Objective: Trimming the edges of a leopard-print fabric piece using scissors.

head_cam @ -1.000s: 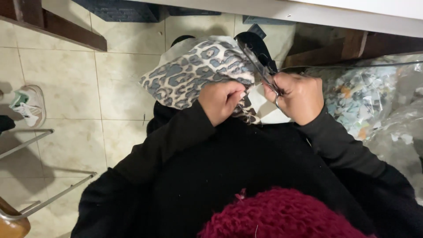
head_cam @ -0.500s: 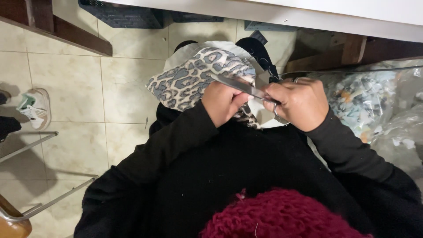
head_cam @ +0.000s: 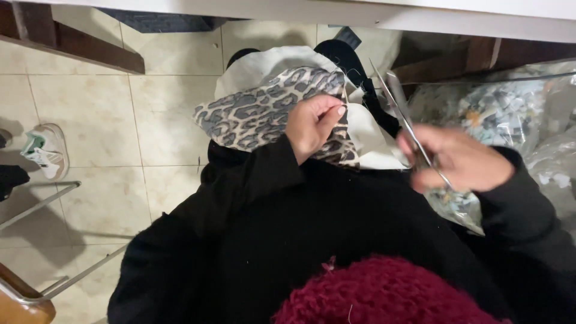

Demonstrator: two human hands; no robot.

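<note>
Over a tiled floor (head_cam: 90,114), the left hand (head_cam: 309,123) pinches the leopard-print fabric (head_cam: 264,111) taut at twelve o'clock for trimming, while the right hand (head_cam: 462,159), at three o'clock, grips part-open scissors (head_cam: 399,111).

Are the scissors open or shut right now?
Open: the slim metal scissors in the right hand show two separate blades, spread at the tips, clear of the leopard-print fabric.

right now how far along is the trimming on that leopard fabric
Done: cannot tell; no cut edge or loose offcut shows. In hand: the left hand pinches the leopard fabric at its edge, and the right hand holds scissors off to the side, clear of the cloth. Left: any cutting, since the blades touch nothing.
</note>
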